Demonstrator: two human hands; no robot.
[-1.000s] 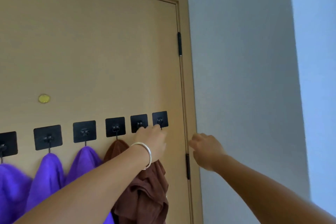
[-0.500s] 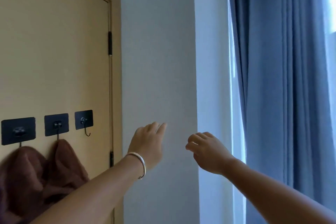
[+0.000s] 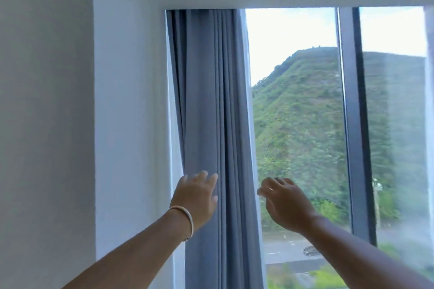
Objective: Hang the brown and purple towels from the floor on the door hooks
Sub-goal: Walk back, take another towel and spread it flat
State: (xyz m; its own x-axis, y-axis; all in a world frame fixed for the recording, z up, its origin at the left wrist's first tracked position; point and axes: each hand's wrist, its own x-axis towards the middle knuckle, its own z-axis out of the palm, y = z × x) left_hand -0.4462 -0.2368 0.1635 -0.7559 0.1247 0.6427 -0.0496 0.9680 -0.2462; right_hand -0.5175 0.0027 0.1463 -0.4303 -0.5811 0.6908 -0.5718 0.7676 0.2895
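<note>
Left hand (image 3: 196, 197) and right hand (image 3: 285, 204) raised before curtain (image 3: 211, 112), fingers loose, apart, holding nothing; no towels or hooks in view — we risk snagging curtain; reaching blind.

The left hand (image 3: 196, 197) is covering a part of the blue curtain (image 3: 211, 101), and the bottom edge is cutting the curtain off. Both forearms are running out of the picture at the bottom. The right hand (image 3: 285, 204) is hiding a piece of the green hill (image 3: 298, 112) behind the window glass. At the right edge a pale sheer cloth (image 3: 420, 148) is blurring the hill. A small car (image 3: 310, 250) is showing on the road below, too small to tell more.
</note>
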